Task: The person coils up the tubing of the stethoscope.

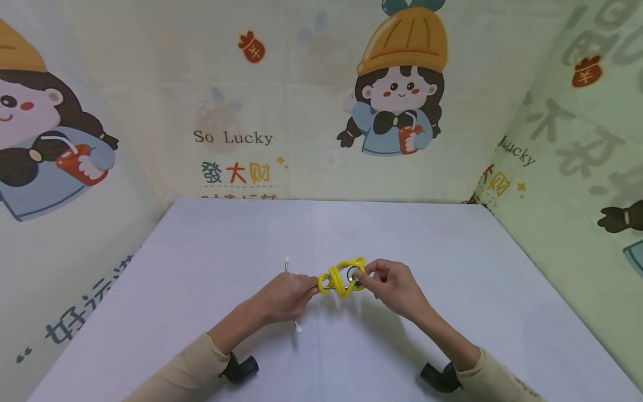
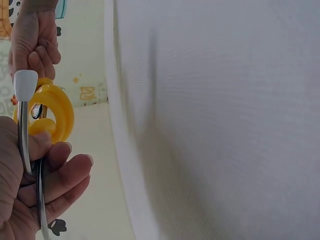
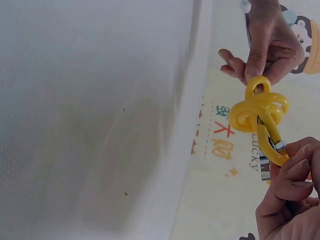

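Note:
A stethoscope with yellow tubing (image 1: 335, 279) is held up between both hands over the table. Its tubing is wound in loops, knot-like in the right wrist view. My left hand (image 1: 285, 296) grips it at the metal ear tubes (image 2: 23, 135), which stick out on both sides of the hand. A white eartip (image 1: 287, 260) shows beyond the hand, and a second eartip (image 1: 298, 329) on the near side. At the other end, the thumb and fingers of my right hand (image 1: 398, 286) pinch the round metal chest piece (image 1: 351, 274) and the tubing beside it.
A white-covered table (image 1: 241, 234) lies under the hands. Patterned cloth walls (image 1: 311, 111) with cartoon figures and lettering stand behind it and on both sides. Black wrist mounts (image 1: 242, 371) sit at the sleeve cuffs.

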Demonstrator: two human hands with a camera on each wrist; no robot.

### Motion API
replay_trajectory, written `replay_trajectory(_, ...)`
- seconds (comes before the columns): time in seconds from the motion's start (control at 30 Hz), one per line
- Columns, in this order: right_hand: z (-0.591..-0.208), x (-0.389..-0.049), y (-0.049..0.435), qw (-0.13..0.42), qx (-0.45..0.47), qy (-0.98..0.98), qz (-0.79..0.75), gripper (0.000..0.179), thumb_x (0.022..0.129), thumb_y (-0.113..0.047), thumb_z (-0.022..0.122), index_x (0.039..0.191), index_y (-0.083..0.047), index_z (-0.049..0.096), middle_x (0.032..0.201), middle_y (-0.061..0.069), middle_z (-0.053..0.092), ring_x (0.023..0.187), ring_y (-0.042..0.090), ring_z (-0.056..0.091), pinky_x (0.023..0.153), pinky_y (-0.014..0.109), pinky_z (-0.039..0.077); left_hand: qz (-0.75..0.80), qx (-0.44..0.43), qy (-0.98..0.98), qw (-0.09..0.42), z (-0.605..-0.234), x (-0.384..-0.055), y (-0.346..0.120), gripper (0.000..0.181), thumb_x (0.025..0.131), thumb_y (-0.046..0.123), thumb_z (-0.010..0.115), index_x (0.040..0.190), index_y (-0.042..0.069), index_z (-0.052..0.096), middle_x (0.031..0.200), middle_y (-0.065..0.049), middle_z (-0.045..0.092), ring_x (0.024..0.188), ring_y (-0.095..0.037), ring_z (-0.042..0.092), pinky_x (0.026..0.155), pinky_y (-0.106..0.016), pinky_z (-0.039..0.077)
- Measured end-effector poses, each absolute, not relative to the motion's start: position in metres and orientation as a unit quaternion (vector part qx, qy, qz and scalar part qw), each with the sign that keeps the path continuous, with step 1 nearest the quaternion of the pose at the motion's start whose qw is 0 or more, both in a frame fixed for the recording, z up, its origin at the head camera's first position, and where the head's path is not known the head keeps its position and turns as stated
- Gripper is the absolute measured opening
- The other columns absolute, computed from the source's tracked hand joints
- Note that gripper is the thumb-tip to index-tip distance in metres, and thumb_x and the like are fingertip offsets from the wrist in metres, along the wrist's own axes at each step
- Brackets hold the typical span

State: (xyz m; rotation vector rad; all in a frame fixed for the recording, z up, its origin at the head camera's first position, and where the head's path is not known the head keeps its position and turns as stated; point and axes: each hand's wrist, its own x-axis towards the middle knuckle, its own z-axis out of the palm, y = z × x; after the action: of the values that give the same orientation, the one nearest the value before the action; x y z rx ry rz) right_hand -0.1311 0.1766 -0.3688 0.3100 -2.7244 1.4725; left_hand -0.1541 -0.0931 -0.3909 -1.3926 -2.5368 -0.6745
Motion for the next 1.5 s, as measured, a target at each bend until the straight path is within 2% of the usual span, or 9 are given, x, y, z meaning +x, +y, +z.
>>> replay_trajectory(0.2,-0.366,-0.126,0.174,0.012,0.056,-0.869,0.491,0.027,0.091,-0.032,0.079,0.087,-0.007,0.071,0.057,0.002,0.053,0.053,0.013,0.044,0.047,0.024,0.033,-0.244,-0.477,-0.84,0.083,-0.392,-0.157,-0.093,0.003,0.094,0.0,0.07,0.094,0.0,0.066,0.079,-0.006,0.072,0.058,-0.001,0.039,0.054,-0.012,0.038)
replay_trajectory(0.47,-0.363,-0.126,0.174,0.016,0.05,-0.869,0.492,0.029,0.092,-0.034,0.077,0.087,-0.006,0.071,0.057,0.003,0.056,0.051,0.014,0.046,0.045,0.025,0.032,-0.23,-0.482,-0.836,0.124,-0.393,-0.158,-0.093,0.006,0.093,0.001,0.071,0.093,0.002,0.065,0.074,-0.001,0.067,0.057,0.0,0.038,0.053,-0.012,0.036)
replay_trajectory(0.6,-0.366,-0.124,0.176,0.052,0.084,-0.885,0.455,0.021,0.093,-0.027,0.078,0.086,-0.009,0.069,0.056,-0.001,0.055,0.051,0.013,0.049,0.045,0.024,0.035,-0.23,-0.488,-0.834,0.118,-0.391,-0.158,-0.092,0.004,0.094,0.002,0.07,0.095,0.002,0.066,0.078,-0.003,0.071,0.058,-0.001,0.04,0.055,-0.011,0.038)
replay_trajectory(0.73,-0.37,-0.121,0.175,0.112,0.13,-0.903,0.395,0.017,0.091,-0.02,0.078,0.085,-0.011,0.065,0.057,-0.008,0.052,0.049,0.007,0.044,0.046,0.023,0.036,-0.233,-0.49,-0.833,0.102,-0.388,-0.157,-0.091,0.004,0.094,0.002,0.071,0.098,0.001,0.069,0.085,-0.007,0.075,0.058,-0.001,0.041,0.055,-0.011,0.039)
replay_trajectory(0.83,-0.372,-0.121,0.173,0.135,0.14,-0.91,0.367,0.019,0.088,-0.019,0.079,0.086,-0.012,0.062,0.059,-0.01,0.05,0.05,0.004,0.042,0.047,0.023,0.037,-0.234,-0.49,-0.834,0.095,-0.385,-0.157,-0.091,0.005,0.094,0.001,0.071,0.098,0.001,0.07,0.083,-0.006,0.074,0.058,-0.001,0.041,0.054,-0.011,0.038)
replay_trajectory(1.13,-0.376,-0.122,0.175,0.138,0.132,-0.911,0.365,0.028,0.086,-0.026,0.083,0.088,-0.012,0.058,0.064,-0.009,0.053,0.055,0.007,0.047,0.051,0.024,0.04,-0.222,-0.49,-0.839,0.078,-0.383,-0.156,-0.089,0.004,0.095,0.002,0.069,0.099,0.002,0.07,0.082,-0.006,0.074,0.06,-0.002,0.043,0.057,-0.012,0.04)
replay_trajectory(1.3,-0.378,-0.125,0.178,0.144,0.143,-0.904,0.377,0.028,0.088,-0.029,0.082,0.086,-0.015,0.058,0.066,-0.012,0.055,0.058,0.006,0.052,0.051,0.024,0.042,-0.214,-0.485,-0.845,0.074,-0.383,-0.159,-0.089,0.005,0.096,0.004,0.07,0.1,0.002,0.071,0.084,-0.006,0.074,0.063,-0.003,0.047,0.06,-0.014,0.043)
replay_trajectory(1.5,-0.381,-0.13,0.181,0.134,0.153,-0.896,0.394,0.026,0.089,-0.027,0.082,0.086,-0.013,0.06,0.067,-0.01,0.061,0.06,0.004,0.056,0.052,0.024,0.044,-0.214,-0.479,-0.848,0.072,-0.385,-0.165,-0.087,0.008,0.095,0.005,0.071,0.102,0.002,0.074,0.08,-0.001,0.072,0.062,-0.003,0.047,0.06,-0.014,0.044)
